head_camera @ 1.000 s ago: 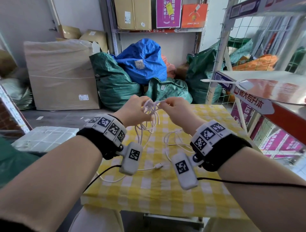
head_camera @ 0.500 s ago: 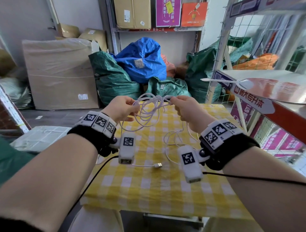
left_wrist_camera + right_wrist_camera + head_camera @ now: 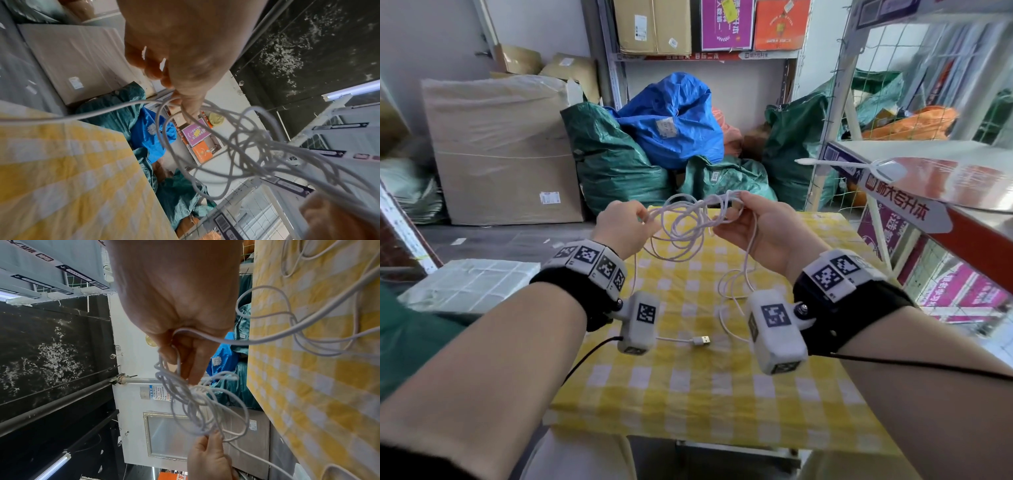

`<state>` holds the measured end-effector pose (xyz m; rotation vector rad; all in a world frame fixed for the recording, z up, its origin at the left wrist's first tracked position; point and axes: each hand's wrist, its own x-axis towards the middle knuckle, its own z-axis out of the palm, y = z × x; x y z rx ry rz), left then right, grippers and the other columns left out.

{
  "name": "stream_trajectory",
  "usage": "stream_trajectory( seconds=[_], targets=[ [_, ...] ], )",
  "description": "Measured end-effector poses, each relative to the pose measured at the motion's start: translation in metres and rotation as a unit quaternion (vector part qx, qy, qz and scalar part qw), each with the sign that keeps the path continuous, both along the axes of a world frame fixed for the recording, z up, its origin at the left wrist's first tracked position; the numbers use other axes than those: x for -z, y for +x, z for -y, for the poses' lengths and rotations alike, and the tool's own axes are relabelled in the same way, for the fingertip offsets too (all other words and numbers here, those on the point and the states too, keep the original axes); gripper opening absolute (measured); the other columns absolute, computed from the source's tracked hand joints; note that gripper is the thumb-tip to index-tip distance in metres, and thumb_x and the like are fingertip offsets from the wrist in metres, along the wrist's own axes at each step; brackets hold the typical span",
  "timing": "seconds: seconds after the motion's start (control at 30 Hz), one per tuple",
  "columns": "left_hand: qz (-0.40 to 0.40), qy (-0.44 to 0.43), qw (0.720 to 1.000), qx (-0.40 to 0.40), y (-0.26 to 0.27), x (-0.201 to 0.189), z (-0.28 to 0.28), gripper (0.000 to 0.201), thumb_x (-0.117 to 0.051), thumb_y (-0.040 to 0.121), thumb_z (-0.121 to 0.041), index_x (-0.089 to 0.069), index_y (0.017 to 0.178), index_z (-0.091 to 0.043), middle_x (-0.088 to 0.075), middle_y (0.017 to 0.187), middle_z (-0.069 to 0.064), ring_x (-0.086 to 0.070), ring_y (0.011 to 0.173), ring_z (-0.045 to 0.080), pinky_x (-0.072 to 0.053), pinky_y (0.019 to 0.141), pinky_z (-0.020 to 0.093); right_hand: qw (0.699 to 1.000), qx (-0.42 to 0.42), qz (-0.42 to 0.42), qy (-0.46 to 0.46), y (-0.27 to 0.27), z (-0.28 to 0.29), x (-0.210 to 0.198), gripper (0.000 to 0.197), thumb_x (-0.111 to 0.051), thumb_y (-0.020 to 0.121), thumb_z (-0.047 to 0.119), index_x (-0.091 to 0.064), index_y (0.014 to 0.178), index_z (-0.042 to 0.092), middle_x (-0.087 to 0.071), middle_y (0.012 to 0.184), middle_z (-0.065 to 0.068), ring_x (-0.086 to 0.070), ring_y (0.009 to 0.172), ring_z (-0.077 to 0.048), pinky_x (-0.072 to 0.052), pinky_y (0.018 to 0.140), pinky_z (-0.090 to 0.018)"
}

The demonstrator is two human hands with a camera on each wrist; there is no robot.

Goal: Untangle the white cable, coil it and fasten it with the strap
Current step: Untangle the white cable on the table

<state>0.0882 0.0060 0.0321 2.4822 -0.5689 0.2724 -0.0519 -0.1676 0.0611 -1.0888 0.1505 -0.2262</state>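
Observation:
A thin white cable (image 3: 685, 222) hangs in tangled loops between my two hands, above the yellow checked table (image 3: 688, 394). My left hand (image 3: 625, 222) pinches one side of the loops (image 3: 226, 146). My right hand (image 3: 753, 219) pinches the other side, where the strands bunch together (image 3: 185, 386). Two strands drop from my hands onto the cloth. The USB plug (image 3: 702, 340) lies flat on the table between my wrists. I see no strap in any view.
A metal shelf unit (image 3: 935, 192) with a red-edged board juts over the table's right side. Green and blue sacks (image 3: 671, 120) and a wrapped carton (image 3: 503, 150) stand behind the table. A flat white package (image 3: 469, 284) lies at the left.
My hands have moved apart from a tight bunch, and the cable has opened into wide loose loops between them. The plug end has stayed on the table.

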Motion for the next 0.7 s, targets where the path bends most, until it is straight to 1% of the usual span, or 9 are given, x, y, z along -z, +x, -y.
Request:
stream_trajectory(
  seconds=[0.1, 0.2, 0.3, 0.37, 0.4, 0.47, 0.53, 0.6, 0.7],
  targets=[
    [0.030, -0.003, 0.999, -0.033, 0.001, -0.001, -0.006, 0.033, -0.059, 0.088, -0.042, -0.056, 0.074, -0.012, -0.056, 0.074, 0.006, -0.050, 0.073, 0.025, -0.033, 0.063, 0.031, 1.000, 0.013, -0.004, 0.006, 0.000, 0.000, -0.003, 0.029, -0.034, 0.104, 0.020, -0.056, 0.093, 0.004, -0.046, 0.046, 0.002, -0.060, 0.051, -0.015, -0.059, 0.063, -0.030],
    [0.027, -0.026, 0.996, -0.077, 0.011, 0.001, -0.022, 0.030, -0.058, 0.090, -0.036, -0.061, 0.078, -0.009, -0.061, 0.070, 0.007, -0.055, 0.067, 0.024, -0.038, 0.065, 0.031, 0.998, 0.064, -0.029, 0.005, -0.001, 0.010, -0.005, 0.027, -0.041, 0.102, 0.019, -0.057, 0.084, 0.006, -0.050, 0.049, -0.001, -0.053, 0.040, -0.013, -0.056, 0.051, -0.027],
    [-0.077, -0.099, 0.990, -0.065, 0.018, 0.005, -0.031, 0.026, -0.059, 0.092, -0.028, -0.054, 0.072, -0.012, -0.060, 0.060, 0.005, -0.059, 0.045, 0.011, -0.045, 0.051, 0.023, 0.993, 0.072, -0.076, -0.049, 0.000, 0.021, -0.001, 0.025, -0.044, 0.101, 0.020, -0.056, 0.081, 0.010, -0.044, 0.056, 0.000, -0.041, 0.038, -0.009, -0.042, 0.038, -0.019],
    [-0.156, -0.172, 0.972, -0.040, 0.015, 0.005, -0.030, 0.015, -0.059, 0.092, -0.014, -0.054, 0.080, -0.007, -0.059, 0.063, 0.008, -0.057, 0.037, 0.004, -0.044, 0.038, 0.016, 0.989, 0.077, -0.096, -0.085, 0.003, 0.021, 0.002, 0.027, -0.043, 0.101, 0.021, -0.053, 0.077, 0.013, -0.037, 0.051, 0.003, -0.031, 0.036, -0.007, -0.031, 0.033, -0.017],
    [-0.204, -0.209, 0.956, -0.018, 0.012, 0.003, -0.028, 0.005, -0.059, 0.091, -0.006, -0.056, 0.090, -0.003, -0.059, 0.067, 0.011, -0.058, 0.039, 0.005, -0.047, 0.039, 0.016, 0.985, 0.088, -0.102, -0.104, 0.003, 0.020, 0.001, 0.027, -0.044, 0.101, 0.021, -0.054, 0.077, 0.013, -0.038, 0.049, 0.004, -0.032, 0.035, -0.006, -0.030, 0.033, -0.017],
    [-0.293, -0.242, 0.925, 0.026, 0.006, -0.002, -0.025, 0.034, -0.060, 0.086, 0.006, -0.051, 0.118, -0.001, -0.060, 0.078, 0.015, -0.064, 0.053, 0.014, -0.056, 0.050, 0.021, 0.978, 0.113, -0.108, -0.140, 0.004, 0.019, 0.000, 0.027, -0.045, 0.100, 0.021, -0.055, 0.075, 0.014, -0.044, 0.043, 0.006, -0.041, 0.036, -0.006, -0.038, 0.036, -0.017],
    [-0.321, -0.186, 0.928, 0.038, -0.001, -0.010, -0.019, 0.059, -0.062, 0.083, 0.009, -0.040, 0.136, -0.010, -0.060, 0.088, 0.016, -0.061, 0.068, 0.021, -0.058, 0.060, 0.029, 0.977, 0.122, -0.098, -0.148, 0.004, 0.019, -0.001, 0.027, -0.044, 0.100, 0.019, -0.054, 0.076, 0.014, -0.048, 0.040, 0.007, -0.052, 0.039, -0.008, -0.045, 0.040, -0.017],
    [-0.269, -0.120, 0.955, 0.031, -0.011, -0.022, -0.009, 0.062, -0.062, 0.083, 0.004, -0.041, 0.137, -0.018, -0.057, 0.099, 0.013, -0.055, 0.077, 0.020, -0.054, 0.058, 0.029, 0.977, 0.116, -0.088, -0.158, 0.004, 0.017, 0.001, 0.025, -0.045, 0.100, 0.018, -0.054, 0.079, 0.011, -0.051, 0.042, 0.005, -0.056, 0.044, -0.011, -0.049, 0.043, -0.019],
    [-0.211, -0.132, 0.964, 0.094, -0.030, -0.036, 0.010, 0.030, -0.061, 0.088, -0.009, -0.057, 0.116, -0.017, -0.057, 0.094, 0.006, -0.052, 0.073, 0.015, -0.048, 0.055, 0.024, 0.975, 0.101, -0.082, -0.179, 0.005, 0.008, 0.003, 0.025, -0.046, 0.100, 0.019, -0.052, 0.078, 0.009, -0.053, 0.055, -0.001, -0.054, 0.049, -0.014, -0.053, 0.047, -0.021]
  ],
)
